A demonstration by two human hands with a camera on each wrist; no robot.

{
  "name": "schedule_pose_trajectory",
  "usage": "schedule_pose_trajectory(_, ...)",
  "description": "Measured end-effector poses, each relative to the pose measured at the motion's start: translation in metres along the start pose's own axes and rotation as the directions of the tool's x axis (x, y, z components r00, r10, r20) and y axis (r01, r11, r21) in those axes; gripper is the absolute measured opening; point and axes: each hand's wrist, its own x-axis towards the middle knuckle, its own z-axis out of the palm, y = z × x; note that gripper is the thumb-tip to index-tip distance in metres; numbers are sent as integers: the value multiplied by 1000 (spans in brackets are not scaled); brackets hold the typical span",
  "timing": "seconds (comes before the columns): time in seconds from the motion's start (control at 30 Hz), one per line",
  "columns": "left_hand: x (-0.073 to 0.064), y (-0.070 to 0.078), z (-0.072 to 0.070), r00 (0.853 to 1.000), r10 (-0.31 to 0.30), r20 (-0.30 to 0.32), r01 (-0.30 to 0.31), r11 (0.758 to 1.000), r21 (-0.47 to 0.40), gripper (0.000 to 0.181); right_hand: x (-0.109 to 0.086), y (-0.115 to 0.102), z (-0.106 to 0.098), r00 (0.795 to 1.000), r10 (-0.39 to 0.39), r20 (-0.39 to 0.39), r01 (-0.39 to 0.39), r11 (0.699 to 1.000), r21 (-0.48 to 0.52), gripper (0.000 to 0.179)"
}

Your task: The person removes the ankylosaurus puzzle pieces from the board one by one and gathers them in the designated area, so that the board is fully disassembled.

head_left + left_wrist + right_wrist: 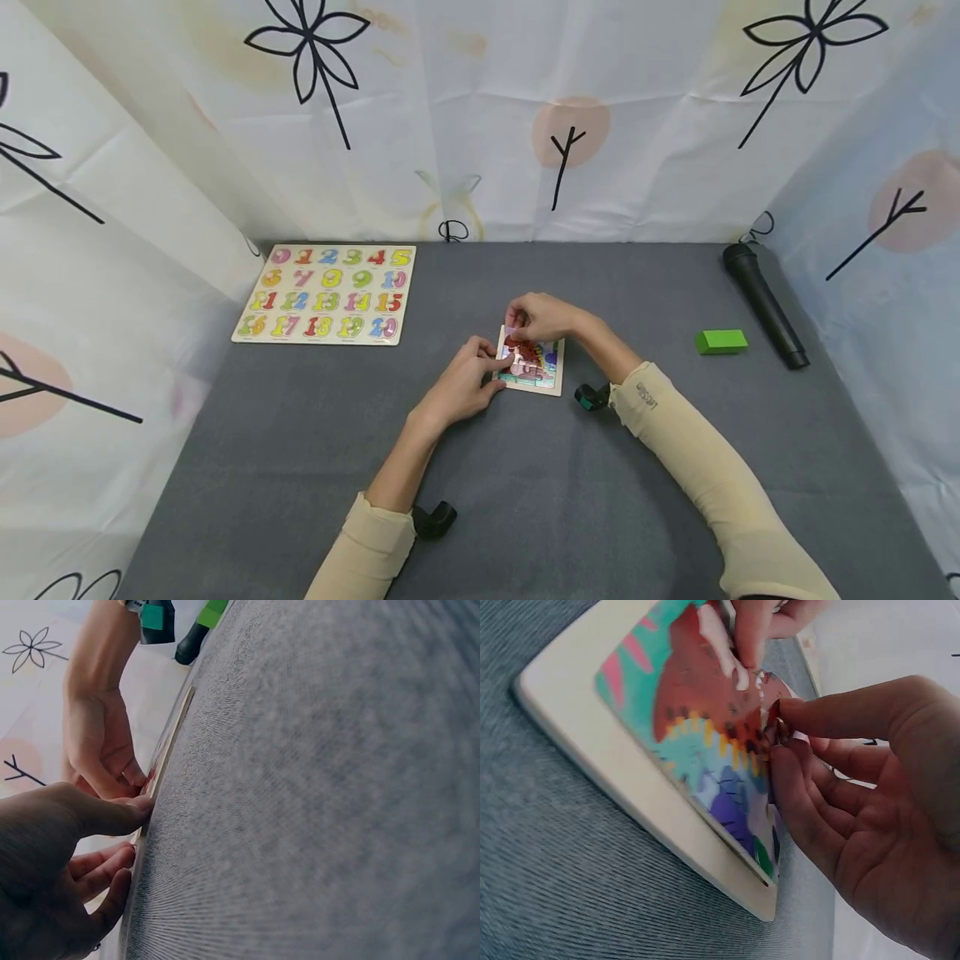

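Grey felt covers our desk (315, 450), with flower-printed white sheets (480, 117) hung behind it and at both sides. Far left on the felt lies the number board (327, 293), its coloured digits set in rows. Far right, near the sheet, a black microphone (763, 303) lies lengthwise, and a green block (721, 341) sits just left of it.

At the middle of the desk we work on a small picture puzzle (542, 372), a pale wooden tray with a bright red, teal and purple picture inside. It lies flat, well apart from the board and the block.

Our left hand (465, 385) rests at the puzzle's left edge, thumb stretched out and touching the frame, the other fingers loosely curled and holding nothing. Our right hand (543, 317) comes in from the far side, its thumb and fingertips pinching a puzzle piece (778, 720) at the picture's surface. The piece is tiny and mostly hidden by the fingers, so we cannot tell its shape.
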Motion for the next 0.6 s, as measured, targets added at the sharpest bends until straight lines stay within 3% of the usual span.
schedule_pose_trajectory(0.27,1,2,-2,1000,-24,15,24,1000,-4,45,-6,1,0,1000,-9,-18,9,1000,10,28)
schedule_pose_trajectory(0.43,1,4,-3,1000,-15,19,15,1000,2,46,-7,6,7,996,-31,-90,33,999,27,22)
schedule_pose_trajectory(0.6,-1,7,-4,1000,-7,26,6,1000,24,49,-9,13,13,994,-50,-96,64,987,147,16)
